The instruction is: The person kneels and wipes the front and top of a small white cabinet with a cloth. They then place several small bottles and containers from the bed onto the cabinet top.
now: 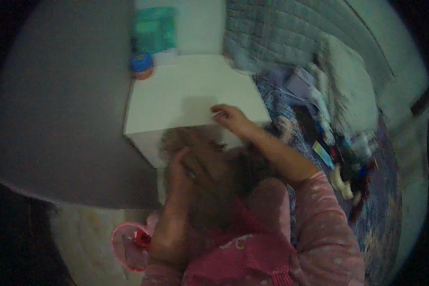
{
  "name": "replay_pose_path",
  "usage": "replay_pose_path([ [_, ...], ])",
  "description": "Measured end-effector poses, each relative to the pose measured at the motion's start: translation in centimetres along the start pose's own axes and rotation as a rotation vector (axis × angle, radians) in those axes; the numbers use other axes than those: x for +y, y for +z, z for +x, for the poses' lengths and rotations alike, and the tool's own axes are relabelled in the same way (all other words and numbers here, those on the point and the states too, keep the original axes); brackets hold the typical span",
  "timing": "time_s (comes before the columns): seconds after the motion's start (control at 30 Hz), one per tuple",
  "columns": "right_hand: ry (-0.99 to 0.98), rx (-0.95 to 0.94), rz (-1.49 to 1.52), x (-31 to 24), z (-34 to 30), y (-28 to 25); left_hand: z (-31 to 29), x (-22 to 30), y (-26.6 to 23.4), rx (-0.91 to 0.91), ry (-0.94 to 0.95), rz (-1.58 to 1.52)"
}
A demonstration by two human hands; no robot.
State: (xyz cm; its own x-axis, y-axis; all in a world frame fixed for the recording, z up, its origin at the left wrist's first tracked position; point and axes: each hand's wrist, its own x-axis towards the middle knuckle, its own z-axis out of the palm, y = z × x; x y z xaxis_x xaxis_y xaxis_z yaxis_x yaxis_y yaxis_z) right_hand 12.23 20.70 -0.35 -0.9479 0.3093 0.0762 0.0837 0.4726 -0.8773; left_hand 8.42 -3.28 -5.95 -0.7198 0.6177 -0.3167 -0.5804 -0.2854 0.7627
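A white box-shaped cabinet is standing with its flat top facing up and one corner pointing toward the lower left of the view; its top is plain and smooth. The right hand is resting on the near right part of that top, fingers curled slightly at the edge. The left hand is lying open on brown curly hair just in front of the cabinet's near side, a ring showing on one finger.
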Motion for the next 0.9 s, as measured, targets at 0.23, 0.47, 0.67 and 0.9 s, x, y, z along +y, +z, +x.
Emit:
replay_pose_path([
  [0.23,-0.048,0.008,-0.165,-0.2,-18.7,-1.8,-2.5,0.8,3.0,0.031,-0.035,-0.243],
  [0.47,0.092,0.275,-0.311,-3.3,-30.5,-7.5,-4.8,0.1,3.5,-0.057,-0.064,-0.191],
  [0.67,0.254,0.788,-0.98,-3.0,-37.7,-14.0,-1.9,-1.0,0.1,0.017,0.053,-0.13],
  [0.9,0.544,0.765,-1.05,0.4,-39.1,-18.5,-2.0,-0.8,-0.3,-0.015,0.085,-0.107],
])
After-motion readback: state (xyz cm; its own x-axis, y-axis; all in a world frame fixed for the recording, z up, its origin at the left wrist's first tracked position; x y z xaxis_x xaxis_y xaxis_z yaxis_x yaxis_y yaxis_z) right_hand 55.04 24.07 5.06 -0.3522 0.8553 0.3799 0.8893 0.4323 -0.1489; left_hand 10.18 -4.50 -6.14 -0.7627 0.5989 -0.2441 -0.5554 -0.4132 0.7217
